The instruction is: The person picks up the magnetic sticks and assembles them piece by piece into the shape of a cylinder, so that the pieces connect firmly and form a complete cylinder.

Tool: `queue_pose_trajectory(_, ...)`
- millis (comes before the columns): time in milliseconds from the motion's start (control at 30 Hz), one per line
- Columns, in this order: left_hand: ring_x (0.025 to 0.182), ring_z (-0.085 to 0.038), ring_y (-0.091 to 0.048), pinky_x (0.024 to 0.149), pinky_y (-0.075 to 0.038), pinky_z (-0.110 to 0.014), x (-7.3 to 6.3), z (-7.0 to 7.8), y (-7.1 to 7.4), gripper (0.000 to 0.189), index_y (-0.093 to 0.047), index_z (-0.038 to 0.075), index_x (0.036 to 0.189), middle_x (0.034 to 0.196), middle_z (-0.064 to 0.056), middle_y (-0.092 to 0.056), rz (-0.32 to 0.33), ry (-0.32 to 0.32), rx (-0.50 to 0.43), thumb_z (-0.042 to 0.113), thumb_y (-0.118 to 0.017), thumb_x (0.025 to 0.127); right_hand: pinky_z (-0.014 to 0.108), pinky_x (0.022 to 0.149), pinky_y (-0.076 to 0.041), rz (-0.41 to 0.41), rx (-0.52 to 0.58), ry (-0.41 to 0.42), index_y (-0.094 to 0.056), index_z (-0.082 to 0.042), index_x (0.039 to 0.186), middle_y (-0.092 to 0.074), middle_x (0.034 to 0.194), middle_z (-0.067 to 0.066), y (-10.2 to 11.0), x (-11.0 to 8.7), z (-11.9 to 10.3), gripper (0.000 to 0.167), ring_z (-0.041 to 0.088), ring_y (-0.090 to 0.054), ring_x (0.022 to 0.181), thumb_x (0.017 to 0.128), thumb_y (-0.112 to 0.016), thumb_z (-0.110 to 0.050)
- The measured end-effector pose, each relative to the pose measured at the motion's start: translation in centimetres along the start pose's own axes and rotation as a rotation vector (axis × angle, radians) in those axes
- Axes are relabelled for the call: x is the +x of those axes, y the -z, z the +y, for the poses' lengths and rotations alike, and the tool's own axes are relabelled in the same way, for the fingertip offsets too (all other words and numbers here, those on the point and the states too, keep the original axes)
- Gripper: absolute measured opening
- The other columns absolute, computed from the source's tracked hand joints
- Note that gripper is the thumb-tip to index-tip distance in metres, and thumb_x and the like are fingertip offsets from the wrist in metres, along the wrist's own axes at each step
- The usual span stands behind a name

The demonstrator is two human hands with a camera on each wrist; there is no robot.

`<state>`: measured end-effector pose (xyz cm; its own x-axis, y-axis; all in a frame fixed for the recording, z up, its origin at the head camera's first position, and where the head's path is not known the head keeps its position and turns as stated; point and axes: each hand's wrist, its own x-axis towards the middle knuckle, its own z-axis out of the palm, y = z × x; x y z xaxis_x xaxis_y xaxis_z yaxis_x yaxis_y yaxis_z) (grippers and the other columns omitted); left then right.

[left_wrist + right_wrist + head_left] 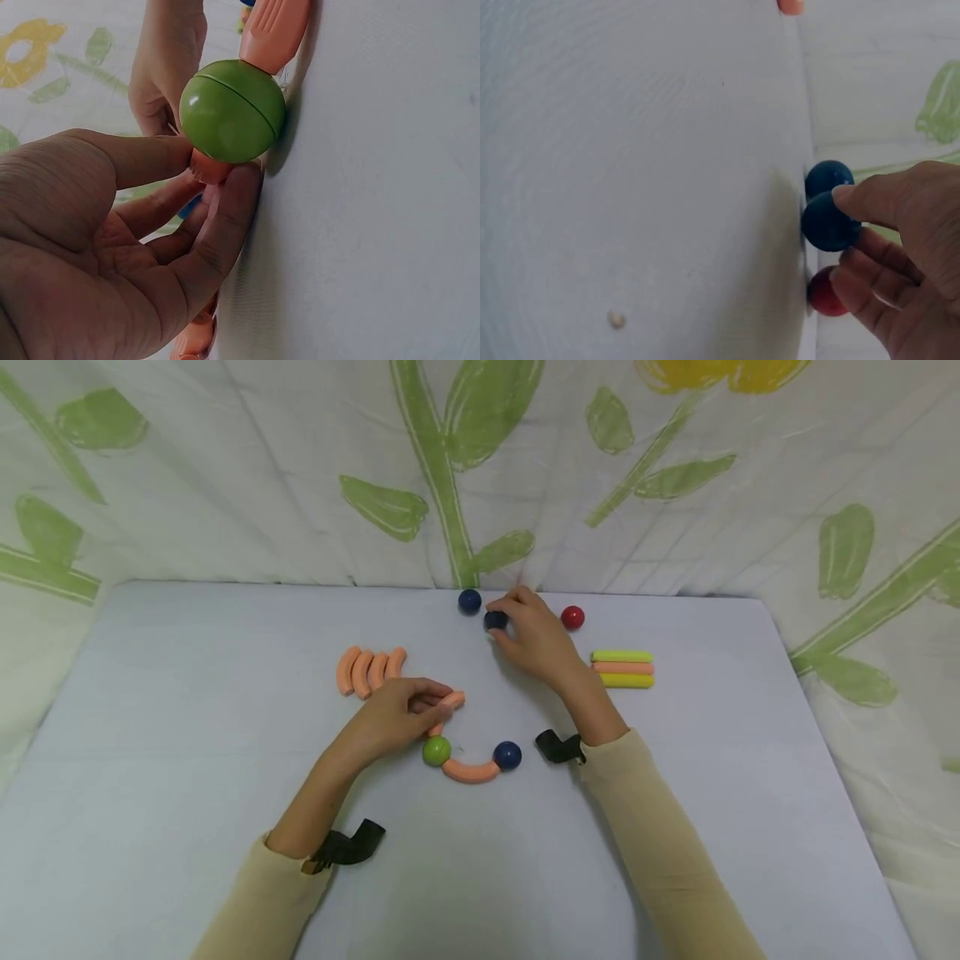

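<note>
My left hand [386, 720] pinches a curved orange stick [455, 698] between thumb and fingers, its lower end against a green ball [436, 751]. A second curved orange stick [471, 772] runs from the green ball to a dark blue ball [507, 755]. In the left wrist view, the green ball [232, 111] sits just past the left fingertips. At the far side of the table, my right hand [534, 639] holds another dark blue ball [496, 621] between thumb and fingers. Close by are a further blue ball [469, 602] and a red ball [573, 617].
Several curved orange sticks [346, 671] lie side by side left of centre. On the right lie three straight sticks: light green [622, 656], orange [622, 668] and yellow [627, 681]. Behind the white table [187, 710] hangs a leaf-patterned curtain [300, 460].
</note>
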<state>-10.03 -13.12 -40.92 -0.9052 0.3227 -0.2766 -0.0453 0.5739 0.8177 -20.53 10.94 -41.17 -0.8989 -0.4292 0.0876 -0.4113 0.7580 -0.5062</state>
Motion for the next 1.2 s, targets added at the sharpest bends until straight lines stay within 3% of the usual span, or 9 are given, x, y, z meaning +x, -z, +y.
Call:
queue_pose_trajectory(267,0.101,-0.02,-0.071,0.082,-0.054,-0.032,-0.1,-0.3,0.1,0.035,-0.071,0.008,0.134,0.114,-0.009,-0.078,-0.004,-0.014,-0.01,0.027,-0.068,0.105,0.044,0.105,-0.053,-0.046,0.032,0.0,-0.068,-0.004,0.134,-0.065,0.131,0.016,0.4,-0.3,-0.1,0.035,0.031,-0.066,0.115,0.1,-0.072,-0.013)
queue_pose_trajectory(567,0.102,-0.02,-0.072,0.083,-0.054,-0.031,-0.1,-0.4,0.2,0.035,-0.071,0.008,0.134,0.116,-0.01,-0.079,-0.006,-0.017,-0.013,0.027,-0.069,0.104,0.043,0.106,-0.054,-0.1,0.086,-0.001,-0.069,-0.005,0.131,-0.069,0.131,0.014,0.5,-0.7,-0.3,0.035,0.029,-0.068,0.118,0.098,-0.076,-0.015)
queue_pose_trajectory(833,0.102,-0.02,-0.072,0.084,-0.054,-0.032,0.1,0.0,-0.1,0.035,-0.071,0.008,0.135,0.112,-0.009,-0.079,0.004,-0.02,-0.018,0.026,-0.069,0.104,0.043,0.11,-0.055,-0.146,0.222,0.03,-0.067,-0.005,0.133,-0.068,0.131,0.013,0.6,-2.2,-0.3,0.035,0.028,-0.071,0.12,0.099,-0.074,-0.013)
queue_pose_trajectory(1200,0.099,-0.02,-0.071,0.082,-0.053,-0.032,0.1,0.0,-0.1,0.035,-0.071,0.008,0.134,0.11,-0.009,-0.078,-0.002,-0.008,-0.023,0.025,-0.069,0.104,0.041,0.108,-0.057,-0.186,0.286,0.03,-0.069,-0.007,0.13,-0.069,0.126,0.01,0.4,-5.2,-1.3,0.032,0.025,-0.072,0.118,0.099,-0.075,-0.015)
